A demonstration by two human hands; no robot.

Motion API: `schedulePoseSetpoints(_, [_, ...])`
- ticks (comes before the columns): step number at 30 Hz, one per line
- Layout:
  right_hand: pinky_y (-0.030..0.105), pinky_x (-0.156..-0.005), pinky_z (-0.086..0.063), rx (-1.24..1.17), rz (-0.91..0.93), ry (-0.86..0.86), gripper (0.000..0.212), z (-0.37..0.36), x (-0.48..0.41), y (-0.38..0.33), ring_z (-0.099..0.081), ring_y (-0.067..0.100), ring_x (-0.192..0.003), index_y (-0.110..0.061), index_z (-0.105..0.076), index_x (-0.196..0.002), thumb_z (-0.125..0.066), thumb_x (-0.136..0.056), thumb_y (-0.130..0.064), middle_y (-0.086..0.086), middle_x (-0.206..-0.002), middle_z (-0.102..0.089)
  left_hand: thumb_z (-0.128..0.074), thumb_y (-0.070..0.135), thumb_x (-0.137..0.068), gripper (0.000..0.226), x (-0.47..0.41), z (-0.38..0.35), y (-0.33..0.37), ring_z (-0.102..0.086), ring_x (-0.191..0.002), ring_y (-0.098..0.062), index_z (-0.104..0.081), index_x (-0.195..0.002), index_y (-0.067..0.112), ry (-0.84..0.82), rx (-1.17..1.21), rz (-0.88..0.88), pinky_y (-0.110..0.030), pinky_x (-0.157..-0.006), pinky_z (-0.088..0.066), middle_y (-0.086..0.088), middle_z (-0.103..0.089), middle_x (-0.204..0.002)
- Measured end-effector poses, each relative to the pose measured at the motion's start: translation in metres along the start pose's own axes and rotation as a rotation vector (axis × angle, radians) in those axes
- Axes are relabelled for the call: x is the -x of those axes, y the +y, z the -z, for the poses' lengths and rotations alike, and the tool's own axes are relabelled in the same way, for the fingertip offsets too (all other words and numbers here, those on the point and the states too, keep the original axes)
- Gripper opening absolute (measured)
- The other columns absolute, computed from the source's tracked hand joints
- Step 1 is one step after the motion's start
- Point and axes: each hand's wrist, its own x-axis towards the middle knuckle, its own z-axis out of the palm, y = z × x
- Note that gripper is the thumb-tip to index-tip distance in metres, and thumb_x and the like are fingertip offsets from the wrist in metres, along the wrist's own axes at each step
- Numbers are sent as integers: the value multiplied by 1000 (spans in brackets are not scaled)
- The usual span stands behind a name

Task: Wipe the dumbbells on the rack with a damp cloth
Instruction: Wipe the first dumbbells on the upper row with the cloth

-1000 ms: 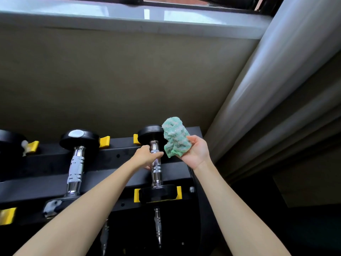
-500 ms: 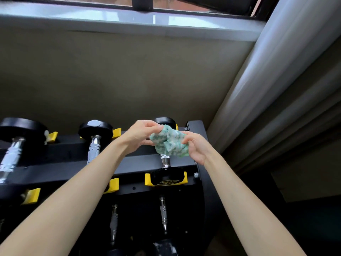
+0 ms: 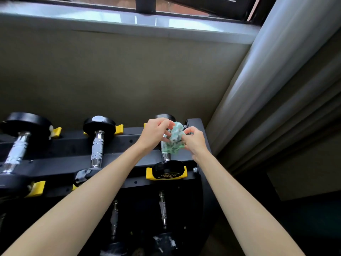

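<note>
A crumpled green and white cloth (image 3: 175, 140) is held between both hands above the chrome handle of the rightmost dumbbell (image 3: 168, 169) on the black rack's (image 3: 55, 163) top tier. My left hand (image 3: 156, 133) pinches the cloth's left side. From the right, my right hand (image 3: 193, 142) grips its other side. The cloth hides most of that dumbbell's handle; its near black head sits in a yellow cradle. Two more dumbbells lie to the left: a middle dumbbell (image 3: 96, 145) and a larger left dumbbell (image 3: 16, 150).
A beige wall rises behind the rack, with a window sill (image 3: 129, 21) above. Grey curtain folds (image 3: 276, 89) hang close to the rack's right end. Smaller dumbbells (image 3: 162, 209) lie on the lower tier beneath my arms.
My left hand let go of the dumbbell handle and took hold of the cloth. Both hands now hold the cloth over the handle, bunched narrower than half a second ago.
</note>
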Motion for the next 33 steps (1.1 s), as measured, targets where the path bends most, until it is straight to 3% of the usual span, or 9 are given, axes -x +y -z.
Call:
schedulePoseSetpoints(4, [35, -68, -56, -746, -258, -280, 25, 8, 6, -2, -64, 30, -83, 3, -56, -101, -34, -92, -5, 22, -96, -61, -57, 1, -88, 13, 2, 4, -4, -61, -73, -20, -65, -98, 6, -14, -122, -55, -26, -55, -58, -12, -53, -103])
schedulePoseSetpoints(11, [41, -80, -51, -896, -320, -322, 47, -5, 6, -9, -58, 38, -102, 12, -57, -107, -26, -94, -22, 29, -111, -57, -49, 30, -95, 32, -4, 14, -18, -54, -106, -23, -59, -122, 17, 60, -399, 14, -31, -85, -43, -7, -57, -114])
schedulePoseSetpoints(15, [42, -91, -48, -848, -366, -450, 62, -17, -1, -7, -53, 37, -116, 10, -66, -103, -24, -96, -35, 27, -125, -54, -77, 36, -73, 55, -4, 33, -30, -58, -92, -14, -50, -116, 14, 34, -315, 110, -25, -74, -50, 3, -59, -100])
schedulePoseSetpoints(19, [42, -98, -41, -748, -340, -524, 64, -18, -15, -10, -60, 33, -107, 4, -65, -109, -19, -95, -38, 22, -115, -64, -75, 13, -74, 35, -15, 48, -47, -58, -85, -17, -55, -103, 11, 218, -82, 232, -30, -73, -52, -1, -59, -91])
schedulePoseSetpoints(21, [41, -98, -42, -678, -315, -376, 53, -16, -27, -10, -63, 32, -102, 2, -61, -113, -23, -94, -30, 19, -108, -68, -70, 7, -78, 27, -21, 54, -55, -60, -85, -20, -56, -101, 10, 317, 146, 321, -34, -73, -56, -6, -61, -94])
schedulePoseSetpoints(25, [38, -91, -49, -180, -333, -4, 26, -27, -51, -1, -60, 26, -102, 1, -58, -113, -47, -93, -10, 16, -111, -63, -66, 14, -81, 21, -37, 63, -75, -64, -99, -26, -54, -98, 13, 525, 277, 445, -42, -81, -56, -11, -63, -107])
schedulePoseSetpoints(27, [37, -87, -50, -32, -368, -89, 22, -38, -56, 5, -58, 24, -99, -2, -58, -110, -53, -91, -10, 13, -105, -60, -66, 14, -82, 21, -43, 63, -81, -62, -102, -26, -54, -99, 14, 568, 269, 477, -45, -88, -53, -10, -63, -108])
schedulePoseSetpoints(30, [29, -62, -49, -29, -443, -234, 13, -52, -65, 11, -56, 19, -71, -8, -55, -99, -48, -90, -13, 8, -86, -58, -65, 12, -83, 23, -49, 59, -86, -61, -102, -26, -53, -102, 12, 562, 236, 496, -45, -89, -53, -11, -61, -110])
schedulePoseSetpoints(33, [27, -58, -48, -17, -405, -277, 25, -64, -81, 17, -56, 18, -68, -10, -52, -110, -57, -87, -20, 4, -81, -57, -64, 10, -84, 21, -54, 56, -90, -60, -99, -23, -52, -101, 12, 543, 198, 491, -42, -88, -54, -10, -60, -109])
